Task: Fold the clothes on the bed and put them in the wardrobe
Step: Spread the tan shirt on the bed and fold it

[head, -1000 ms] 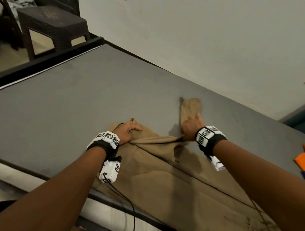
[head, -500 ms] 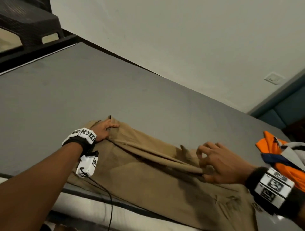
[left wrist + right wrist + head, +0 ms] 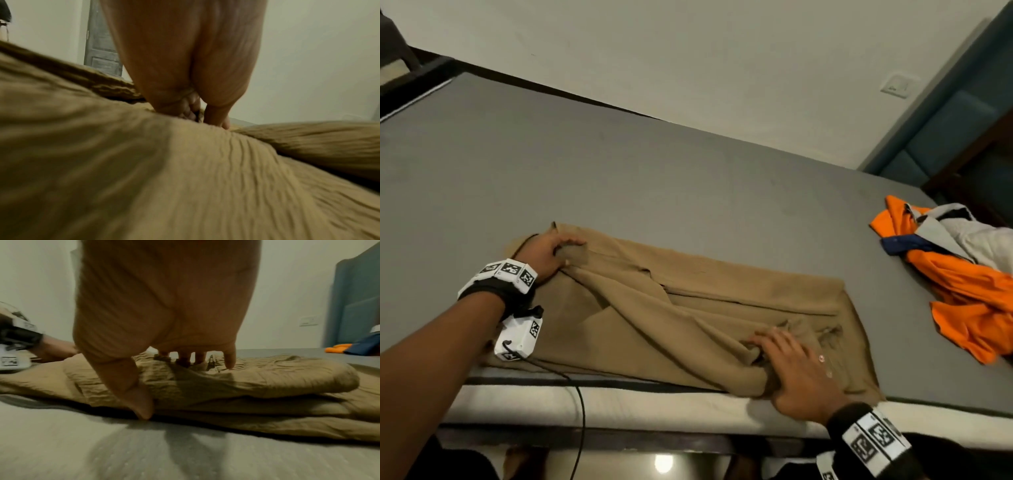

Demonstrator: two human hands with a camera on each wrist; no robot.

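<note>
Right hand [image 3: 796, 370] moved toward bed edge [image 3: 654, 407] | it and left hand [image 3: 546, 255] grip trousers [image 3: 705, 301]

Your head camera looks forward and down over your left hand [image 3: 546, 255] and right hand [image 3: 799, 373], each wrist camera low and close behind its own hand, all three sharing the tan garment [image 3: 688, 308] between your hands

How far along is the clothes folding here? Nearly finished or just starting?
Early on. Done: the tan trousers lie partly folded on the bed. In hand: the left hand grips one end and the right hand pinches a fold near the bed's edge. Left: the orange and white clothes lie crumpled at the right, and no wardrobe is in view.
</note>
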